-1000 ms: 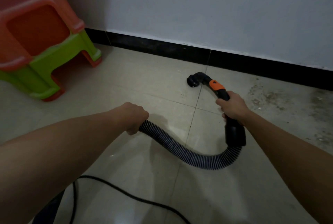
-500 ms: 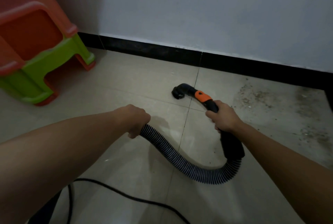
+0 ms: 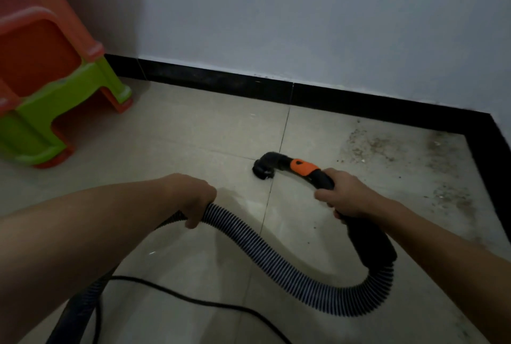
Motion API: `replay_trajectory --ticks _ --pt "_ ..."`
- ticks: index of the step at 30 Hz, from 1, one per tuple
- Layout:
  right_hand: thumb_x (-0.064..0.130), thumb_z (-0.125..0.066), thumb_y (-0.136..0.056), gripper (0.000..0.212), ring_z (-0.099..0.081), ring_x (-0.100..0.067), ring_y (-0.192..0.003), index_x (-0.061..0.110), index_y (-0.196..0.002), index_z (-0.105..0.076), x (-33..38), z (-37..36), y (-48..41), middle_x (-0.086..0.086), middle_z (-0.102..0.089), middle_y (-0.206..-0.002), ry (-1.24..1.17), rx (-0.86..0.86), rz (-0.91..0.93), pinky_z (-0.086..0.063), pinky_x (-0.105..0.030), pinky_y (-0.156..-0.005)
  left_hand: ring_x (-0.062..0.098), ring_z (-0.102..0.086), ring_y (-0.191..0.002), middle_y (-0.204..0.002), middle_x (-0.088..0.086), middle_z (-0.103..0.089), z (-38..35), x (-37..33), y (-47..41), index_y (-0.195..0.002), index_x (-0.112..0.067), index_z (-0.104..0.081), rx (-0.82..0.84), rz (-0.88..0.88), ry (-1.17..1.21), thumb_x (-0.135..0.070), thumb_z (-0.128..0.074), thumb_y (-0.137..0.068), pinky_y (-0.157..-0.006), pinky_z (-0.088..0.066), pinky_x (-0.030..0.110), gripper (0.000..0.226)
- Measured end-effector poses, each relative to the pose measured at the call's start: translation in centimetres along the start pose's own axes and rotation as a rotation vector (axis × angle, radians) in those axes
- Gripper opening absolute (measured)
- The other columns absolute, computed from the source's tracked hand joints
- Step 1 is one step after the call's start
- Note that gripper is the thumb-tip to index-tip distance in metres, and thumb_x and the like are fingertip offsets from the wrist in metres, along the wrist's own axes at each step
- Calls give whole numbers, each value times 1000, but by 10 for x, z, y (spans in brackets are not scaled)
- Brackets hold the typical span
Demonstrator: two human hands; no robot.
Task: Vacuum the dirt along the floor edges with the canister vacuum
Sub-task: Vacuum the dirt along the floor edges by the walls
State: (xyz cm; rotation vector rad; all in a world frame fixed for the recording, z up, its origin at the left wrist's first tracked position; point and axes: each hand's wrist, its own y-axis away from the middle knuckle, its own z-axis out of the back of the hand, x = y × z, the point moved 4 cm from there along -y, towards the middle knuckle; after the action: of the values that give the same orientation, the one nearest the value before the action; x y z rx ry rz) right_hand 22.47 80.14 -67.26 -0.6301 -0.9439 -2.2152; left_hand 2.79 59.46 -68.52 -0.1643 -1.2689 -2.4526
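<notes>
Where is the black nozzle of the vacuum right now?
In the head view the nozzle sits on the floor near centre, left of the dirt patch, just beyond the right hand.

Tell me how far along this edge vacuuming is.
Done: the tiles left of the nozzle look clean. In hand: right hand holds the wand, left hand the hose, nozzle on the floor. Left: the dirt patch in the right corner by the baseboard.

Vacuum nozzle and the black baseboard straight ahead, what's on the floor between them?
In the head view, only bare floor tile with a grout line lies between the nozzle and the baseboard; the dirt sits off to the right.
</notes>
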Motion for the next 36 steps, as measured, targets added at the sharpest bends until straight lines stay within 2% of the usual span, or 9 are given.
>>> replay_trajectory --ticks 2,7,12,16,19,24,28,32,36 --pt "19 -61 -87 28 -57 -22 -48 20 -114 -51 13 -13 8 -11 -58 -78 32 61 33 -47 -25 -43 19 -59 -75 -75 -1 -55 -5 4 5 -92 -18 -56 4 12 -9 -25 -81 -69 -65 -50 30 35" --pt "23 -60 -88 31 -58 -19 -50 26 -117 -50 32 -51 17 -8 -59 -80 110 138 93 -49 -26 -44 20 -60 -81 -95 4 -59 -14 13 19 -109 -16 -60 19 43 -50 -26 -82 -68 -70 -51 33 48" --pt "19 -63 -86 31 -60 -25 -57 16 -116 -55 3 -16 5 -11 -62 -81 42 -138 -3 -47 -28 -47 21 -60 -81 -94 2 -59 -9 18 23 -111 -17 -60 -18 48 -21 -25 -81 -68 -73 -53 33 48" --pt "15 -61 -90 21 -55 -23 -50 13 -110 -54 -26 34 14 -13 -58 -76 -28 -181 -134 -43 -24 -40 22 -61 -87 -103 5 -61 9 -7 9 -115 -17 -58 -55 -14 -13 -25 -79 -71 -73 -52 33 49" --pt "14 -61 -91 18 -55 -23 -49 11 -107 -54 -51 72 27 -13 -58 -74 -50 -282 -203 -45 -27 -44 24 -62 -96 -111 6 -60 32 -30 -6 -117 -17 -55 -107 -70 -28 -26 -78 -73 -75 -51 33 50" --pt "14 -62 -90 21 -52 -25 -51 5 -107 -55 -99 118 60 -14 -54 -69 -254 -554 -326 -47 -33 -49 21 -61 -93 -105 2 -57 59 -45 -31 -115 -20 -54 -169 -128 -24 -25 -77 -72 -77 -53 33 49" --pt "11 -62 -88 15 -51 -25 -48 6 -100 -56 -123 84 89 -14 -53 -66 -363 -621 -414 -46 -32 -46 21 -61 -93 -100 0 -56 52 -56 -49 -113 -21 -54 -131 -173 -79 -24 -77 -70 -80 -54 35 49" --pt "15 -61 -91 18 -54 -26 -46 7 -105 -54 -151 22 117 -17 -57 -69 -398 -688 -517 -48 -33 -46 20 -62 -96 -110 2 -60 47 -61 -61 -117 -20 -55 -108 -191 -142 -22 -77 -70 -81 -53 33 51" --pt "19 -61 -88 13 -59 -32 -52 18 -96 -51 -159 -14 128 -20 -60 -75 -377 -781 -506 -56 -49 -51 19 -63 -96 -111 3 -61 50 -67 -71 -116 -19 -56 -122 -206 -194 -22 -76 -71 -80 -54 31 49"
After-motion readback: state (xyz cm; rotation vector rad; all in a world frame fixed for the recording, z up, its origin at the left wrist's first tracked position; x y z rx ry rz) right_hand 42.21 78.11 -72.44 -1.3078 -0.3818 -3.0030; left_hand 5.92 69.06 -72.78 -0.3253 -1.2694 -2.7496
